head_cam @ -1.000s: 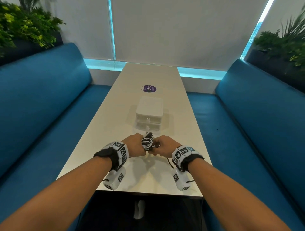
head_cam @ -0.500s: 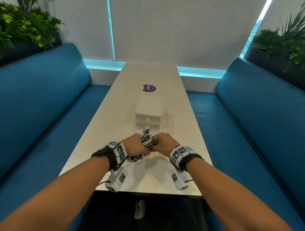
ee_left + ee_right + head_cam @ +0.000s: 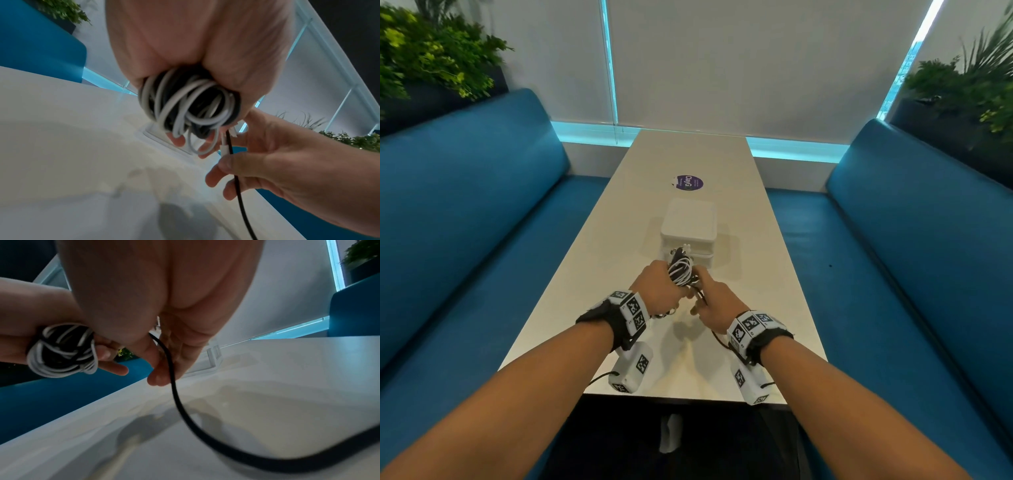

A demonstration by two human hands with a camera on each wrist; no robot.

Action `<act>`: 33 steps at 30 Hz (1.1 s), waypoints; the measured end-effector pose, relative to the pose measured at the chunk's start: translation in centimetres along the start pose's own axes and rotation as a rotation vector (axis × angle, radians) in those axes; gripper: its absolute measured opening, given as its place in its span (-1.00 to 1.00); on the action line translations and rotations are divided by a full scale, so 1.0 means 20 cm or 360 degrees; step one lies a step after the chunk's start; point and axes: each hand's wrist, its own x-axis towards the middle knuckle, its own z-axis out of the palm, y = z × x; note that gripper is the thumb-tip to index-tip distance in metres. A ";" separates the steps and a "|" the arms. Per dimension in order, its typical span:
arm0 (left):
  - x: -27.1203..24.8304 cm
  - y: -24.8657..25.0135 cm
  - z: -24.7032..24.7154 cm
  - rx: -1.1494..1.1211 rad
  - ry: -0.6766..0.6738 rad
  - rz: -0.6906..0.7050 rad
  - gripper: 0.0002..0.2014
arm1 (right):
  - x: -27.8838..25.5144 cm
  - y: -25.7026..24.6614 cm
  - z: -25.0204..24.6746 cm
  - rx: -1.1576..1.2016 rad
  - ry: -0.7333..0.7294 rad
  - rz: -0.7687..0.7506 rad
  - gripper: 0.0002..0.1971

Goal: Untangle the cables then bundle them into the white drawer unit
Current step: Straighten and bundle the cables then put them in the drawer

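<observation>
While the left hand (image 3: 661,286) wraps its fingers tight around the cable bundle (image 3: 680,270), a coil of white and black loops, the right hand (image 3: 717,305) sits just beside it, thumb and fingers curled round a single black cable (image 3: 174,386). From the left wrist view the bundle (image 3: 189,107) bulges out below the fist, white loops crossing over dark ones, and a white connector (image 3: 225,146) hangs at its right edge, right against the black strand. That black cable (image 3: 238,186) runs from the bundle down through the right hand's fingers (image 3: 232,165) and trails off below. In the right wrist view it sweeps down and away in a long curve above the table (image 3: 287,369). Both hands are held over the near end of the table (image 3: 619,219), close together, the bundle between them. Just beyond sits the white drawer unit (image 3: 688,222), drawers closed, centred on the tabletop, and past it a round purple sticker (image 3: 689,182). Blue benches (image 3: 465,205) flank both sides.
</observation>
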 end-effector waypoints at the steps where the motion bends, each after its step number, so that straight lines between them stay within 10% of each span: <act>1: 0.01 -0.01 -0.01 -0.0029 0.0021 -0.0018 -0.93 | 0.01 0.01 0.00 0.0113 0.0078 0.0063 -0.42; 7: 0.01 -0.08 -0.04 -0.0019 0.0119 -0.0193 -0.81 | 0.01 0.03 -0.10 0.0082 -0.0013 0.0303 -0.84; 16: 0.04 -0.10 0.03 -0.0366 0.0345 -0.0302 -0.77 | 0.05 -0.03 0.03 -0.0099 -0.0126 0.0301 -0.70; 26: -0.01 -0.09 0.08 -0.0433 -0.0298 -0.0195 -0.79 | 0.08 0.01 -0.03 0.0434 0.0305 0.0398 -0.80; 33: -0.02 -0.01 0.11 -0.0575 -0.0150 -0.0105 -0.90 | 0.10 0.02 -0.07 0.0640 0.0246 0.0454 -0.85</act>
